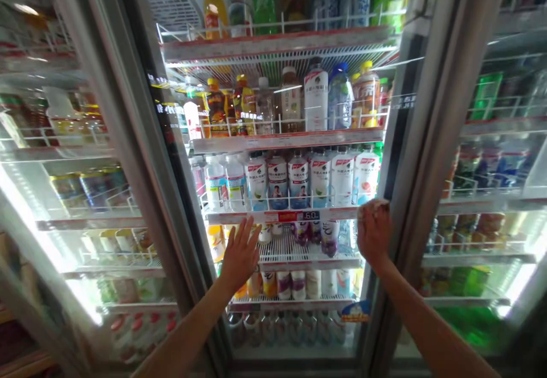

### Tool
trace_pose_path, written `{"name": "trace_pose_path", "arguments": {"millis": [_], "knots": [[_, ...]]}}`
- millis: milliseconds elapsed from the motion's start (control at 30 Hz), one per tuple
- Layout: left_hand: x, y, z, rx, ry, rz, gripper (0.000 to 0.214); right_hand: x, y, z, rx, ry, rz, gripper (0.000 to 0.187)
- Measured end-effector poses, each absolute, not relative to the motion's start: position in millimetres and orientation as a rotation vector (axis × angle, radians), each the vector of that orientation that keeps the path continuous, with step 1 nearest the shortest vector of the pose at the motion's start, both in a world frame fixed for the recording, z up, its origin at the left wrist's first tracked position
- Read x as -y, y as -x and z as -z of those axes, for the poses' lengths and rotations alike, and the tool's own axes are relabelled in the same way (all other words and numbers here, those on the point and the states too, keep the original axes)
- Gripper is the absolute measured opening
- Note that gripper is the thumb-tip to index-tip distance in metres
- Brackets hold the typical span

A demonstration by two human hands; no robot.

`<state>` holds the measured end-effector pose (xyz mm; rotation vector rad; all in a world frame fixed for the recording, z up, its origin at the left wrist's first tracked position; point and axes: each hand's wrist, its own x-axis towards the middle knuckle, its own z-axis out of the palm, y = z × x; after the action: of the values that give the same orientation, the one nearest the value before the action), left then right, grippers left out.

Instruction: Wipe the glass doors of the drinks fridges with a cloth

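My left hand (241, 253) is raised with its fingers spread against or just before the glass door of a drinks fridge, in front of the lit shelves. Nothing is in it. My right hand (374, 235) is up near the right side of the same glass, its fingers closed on a crumpled pale cloth (379, 204). Only part of the cloth shows above the knuckles. Behind the glass, between the two hands, runs a shelf edge with a small price display (311, 216). White-labelled bottles (299, 176) stand in a row above it.
Metal door frames (427, 156) rise on both sides of the middle door. Beyond them, more glass doors cover other drink shelves. Bottles with coloured caps (243, 105) fill the upper shelves. A blue and orange sticker (355, 311) is low on the right. Reflections cross the glass.
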<state>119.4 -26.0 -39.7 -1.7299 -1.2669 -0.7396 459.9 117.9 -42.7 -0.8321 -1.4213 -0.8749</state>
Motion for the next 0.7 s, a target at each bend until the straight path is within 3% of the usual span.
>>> {"name": "trace_pose_path", "arguments": {"millis": [133, 200, 333, 400, 467, 633, 700], "knots": [[17, -115, 26, 1.359, 1.635, 0.800, 0.059, -140, -471, -12, 1.340, 0.851, 0.846, 0.048], [17, -110, 28, 1.412, 1.596, 0.802, 0.059, -130, -471, 11, 1.359, 0.852, 0.852, 0.050], [25, -98, 44, 1.482, 1.569, 0.742, 0.055, -95, -469, 107, 1.486, 0.869, 0.878, 0.054], [29, -93, 48, 1.503, 1.573, 0.710, 0.055, -92, -471, 125, 1.509, 0.889, 0.892, 0.053], [30, -90, 45, 1.526, 1.561, 0.698, 0.054, -103, -473, 102, 1.481, 0.890, 0.894, 0.051], [28, -86, 12, 1.638, 1.466, 0.711, 0.054, -136, -464, -30, 1.314, 0.833, 0.804, 0.045], [30, -84, 2, 1.685, 1.449, 0.701, 0.055, -132, -447, -47, 1.305, 0.804, 0.790, 0.046]]}}
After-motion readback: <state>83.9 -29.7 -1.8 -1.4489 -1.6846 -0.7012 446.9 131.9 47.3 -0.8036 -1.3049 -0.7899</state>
